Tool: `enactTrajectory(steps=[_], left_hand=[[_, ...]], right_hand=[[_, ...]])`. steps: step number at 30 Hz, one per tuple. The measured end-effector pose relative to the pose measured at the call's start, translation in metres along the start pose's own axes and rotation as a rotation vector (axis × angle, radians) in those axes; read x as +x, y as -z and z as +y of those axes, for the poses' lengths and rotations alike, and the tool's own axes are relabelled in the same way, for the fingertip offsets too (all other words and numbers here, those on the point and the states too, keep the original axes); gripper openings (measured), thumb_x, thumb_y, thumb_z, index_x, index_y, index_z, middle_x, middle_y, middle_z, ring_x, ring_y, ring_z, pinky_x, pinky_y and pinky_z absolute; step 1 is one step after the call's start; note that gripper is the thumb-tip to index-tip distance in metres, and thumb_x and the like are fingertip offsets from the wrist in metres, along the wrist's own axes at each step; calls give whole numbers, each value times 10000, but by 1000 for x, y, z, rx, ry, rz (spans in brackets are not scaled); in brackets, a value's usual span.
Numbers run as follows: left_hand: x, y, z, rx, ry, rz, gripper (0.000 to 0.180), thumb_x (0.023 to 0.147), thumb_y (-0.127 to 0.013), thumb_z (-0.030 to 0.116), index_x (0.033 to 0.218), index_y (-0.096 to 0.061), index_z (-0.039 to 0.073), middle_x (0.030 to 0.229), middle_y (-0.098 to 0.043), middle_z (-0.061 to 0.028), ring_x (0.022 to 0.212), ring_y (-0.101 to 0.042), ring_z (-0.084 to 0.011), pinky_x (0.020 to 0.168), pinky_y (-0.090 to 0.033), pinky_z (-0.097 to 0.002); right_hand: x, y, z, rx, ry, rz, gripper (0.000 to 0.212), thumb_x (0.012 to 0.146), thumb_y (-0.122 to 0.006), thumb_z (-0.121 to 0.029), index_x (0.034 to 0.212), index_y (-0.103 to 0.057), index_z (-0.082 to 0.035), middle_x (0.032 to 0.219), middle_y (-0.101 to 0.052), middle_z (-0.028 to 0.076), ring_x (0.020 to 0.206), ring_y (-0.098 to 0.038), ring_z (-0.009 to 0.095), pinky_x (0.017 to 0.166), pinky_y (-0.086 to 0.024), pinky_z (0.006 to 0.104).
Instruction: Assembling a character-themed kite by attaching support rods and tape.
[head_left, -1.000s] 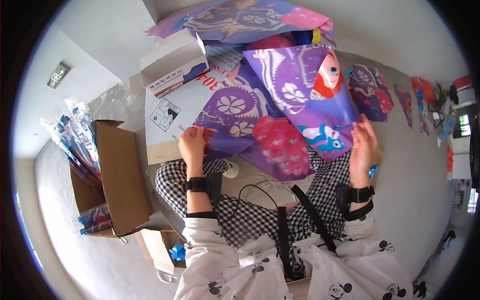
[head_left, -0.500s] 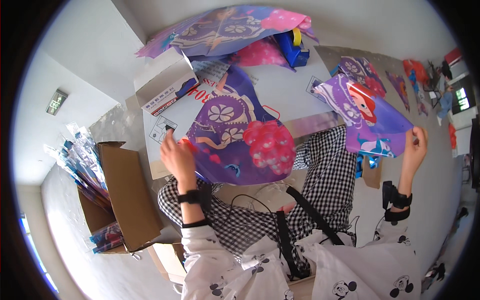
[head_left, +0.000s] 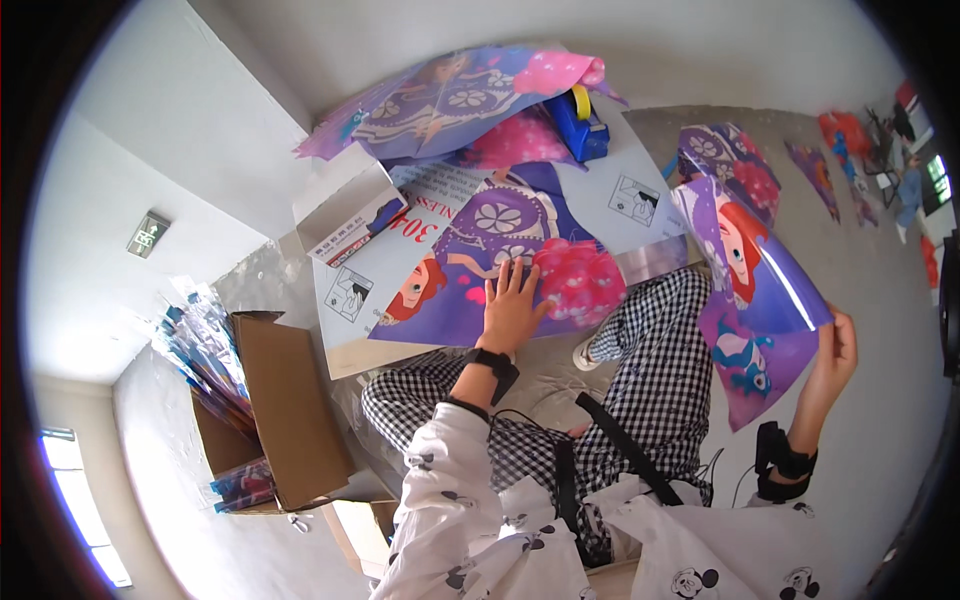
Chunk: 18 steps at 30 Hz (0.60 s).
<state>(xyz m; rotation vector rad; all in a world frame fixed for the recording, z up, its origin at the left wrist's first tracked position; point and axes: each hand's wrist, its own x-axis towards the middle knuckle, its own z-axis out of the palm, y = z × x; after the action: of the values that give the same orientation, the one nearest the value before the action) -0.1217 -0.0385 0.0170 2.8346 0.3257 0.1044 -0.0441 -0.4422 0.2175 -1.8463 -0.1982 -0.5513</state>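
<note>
Clock directions run from the middle of the view, twelve at the top. Nearest, at six, are the person's black-and-white checked trousers (head_left: 655, 355), with a small open carton (head_left: 350, 530) at seven.

The hands are apart. Near the centre, the left hand (head_left: 512, 312) lies palm down with fingers spread, touching a purple printed sheet (head_left: 500, 218) that shows white flowers and pink balloons. Toward three, the right hand (head_left: 840, 345) pinches the edge of a raised, curling sheet (head_left: 725, 275) between thumb and fingers; a red-haired cartoon figure and a blue creature show on it.

The purple printed sheet rests on a white printed carton (head_left: 615, 215). At ten on this carton stands an open white box (head_left: 345, 205); at one, a blue tape dispenser (head_left: 578, 135) with a yellow roll; at twelve, a heap of similar sheets (head_left: 440, 110).

At eight, a brown cardboard box (head_left: 300, 410) holds plastic-wrapped bundles (head_left: 205, 345). At two, another sheet (head_left: 735, 165) lies on the floor, with a red bundle (head_left: 838, 135) beyond it. A green sign (head_left: 149, 234) hangs on the wall just above nine.
</note>
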Motion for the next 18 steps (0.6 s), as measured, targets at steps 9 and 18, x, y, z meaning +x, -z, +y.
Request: enactTrajectory(steps=[9, 18], left_hand=[[22, 28, -7, -349, 1, 34, 458, 912, -624, 308, 1301, -551, 80, 1300, -573, -183, 1244, -507, -371, 1059, -366, -532], [-137, 120, 161, -1507, -35, -140, 435, 1013, -522, 373, 1089, -643, -39, 1049, -653, -75, 941, -611, -170, 847, -479, -340]], right_hand=[[-33, -11, -39, 109, -6, -125, 76, 945, -546, -7, 1003, -591, 14, 902, -589, 14, 817, -548, 67, 729, -444, 217], [-79, -109, -77, 436, 216, -443, 169, 878, -619, 18, 1030, -548, 1, 995, -607, 111, 811, -629, 168, 646, -511, 258]])
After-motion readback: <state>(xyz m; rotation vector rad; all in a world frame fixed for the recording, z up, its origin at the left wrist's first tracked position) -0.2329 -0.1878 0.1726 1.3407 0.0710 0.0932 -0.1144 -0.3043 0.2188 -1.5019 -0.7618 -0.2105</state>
